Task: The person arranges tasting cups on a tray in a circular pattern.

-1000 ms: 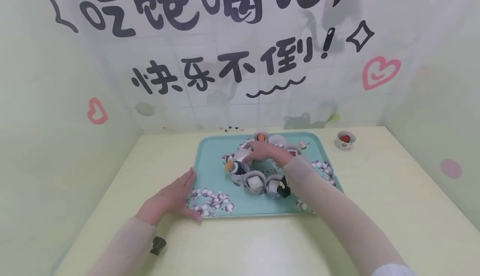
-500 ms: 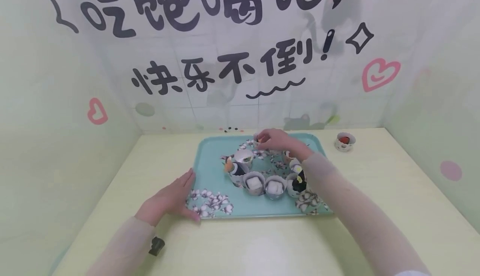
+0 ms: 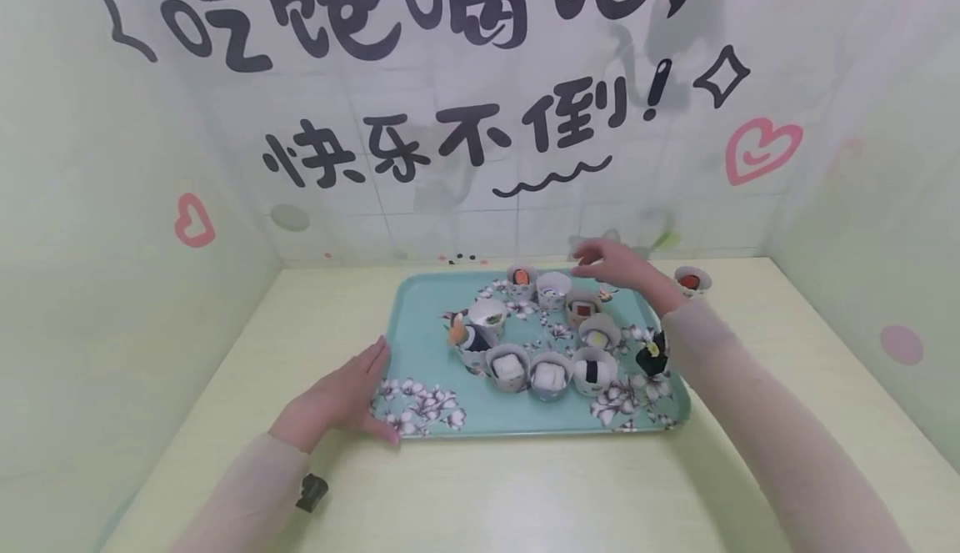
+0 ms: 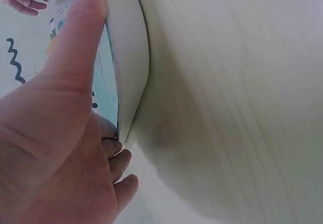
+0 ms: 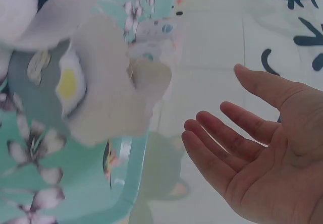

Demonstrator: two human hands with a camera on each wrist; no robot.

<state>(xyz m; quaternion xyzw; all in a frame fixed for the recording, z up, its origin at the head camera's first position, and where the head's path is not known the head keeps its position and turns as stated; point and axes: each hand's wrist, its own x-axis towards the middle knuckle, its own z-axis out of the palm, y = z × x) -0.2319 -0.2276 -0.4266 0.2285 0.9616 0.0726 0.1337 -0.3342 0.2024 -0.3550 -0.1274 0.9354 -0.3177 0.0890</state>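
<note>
My left hand [image 3: 345, 403] rests at the front left corner of a teal tray [image 3: 420, 303], fingers extended along its left side and thumb at the front edge. In the left wrist view the thumb [image 4: 78, 42] lies along the tray's rim. My right hand [image 3: 618, 268] is raised by the tray's back right part, with nothing in its loosely bent fingers. On the tray, scalloped paper cups form a ring, holding sushi-like pieces: white blocks [image 3: 550, 376], a black-banded block [image 3: 592, 371], an orange-topped piece [image 3: 522, 278] and a dark cone [image 3: 476, 340]. A cup with an egg-like piece [image 5: 70, 82] shows large in the right wrist view.
Another paper cup [image 3: 691, 281] with a red piece stands on the pale table [image 3: 495, 495] right of the tray, partly behind the right wrist. A printed wall sheet [image 3: 450, 161] rises behind the table. Black devices [image 3: 312, 493] sit at both wrists.
My right hand has moved from the left of the cup ring, past the back cups, to the back right of the tray, uncovering the cups on the right. The left hand stays put.
</note>
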